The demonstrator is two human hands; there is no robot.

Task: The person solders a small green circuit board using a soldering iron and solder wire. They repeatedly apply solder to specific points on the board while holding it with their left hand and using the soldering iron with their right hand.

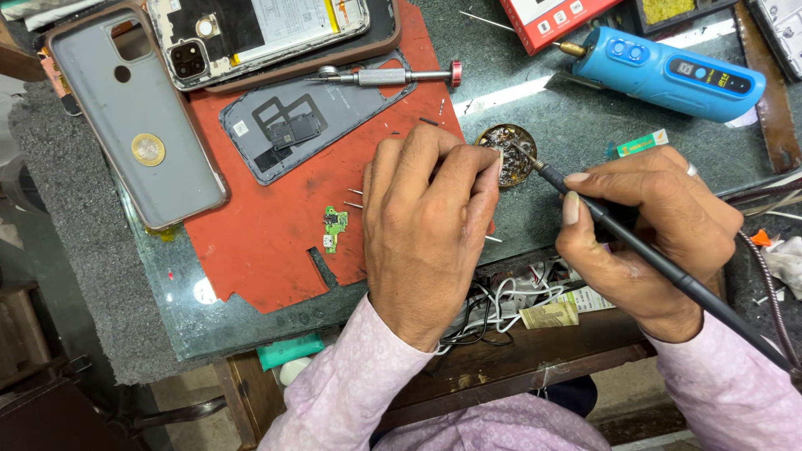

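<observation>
On the glass worktop (585, 125), a grey phone case (138, 125) with a coin (148, 149) lies leftmost, then a red mat (276, 234) carrying a back cover (309, 125), screwdriver (393, 77) and small green circuit board (334, 228). The left hand (426, 225), grip pinched together on something too small to tell, hides part of the mat beside a round tin (508, 150). The right hand (643, 225) pinches a black soldering iron (635, 242), tip at the tin, below a blue rotary tool (668, 73).

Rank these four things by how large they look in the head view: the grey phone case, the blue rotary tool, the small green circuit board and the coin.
1. Grey phone case
2. Blue rotary tool
3. Small green circuit board
4. Coin

The last two look close in size, so their order is unsure.
</observation>
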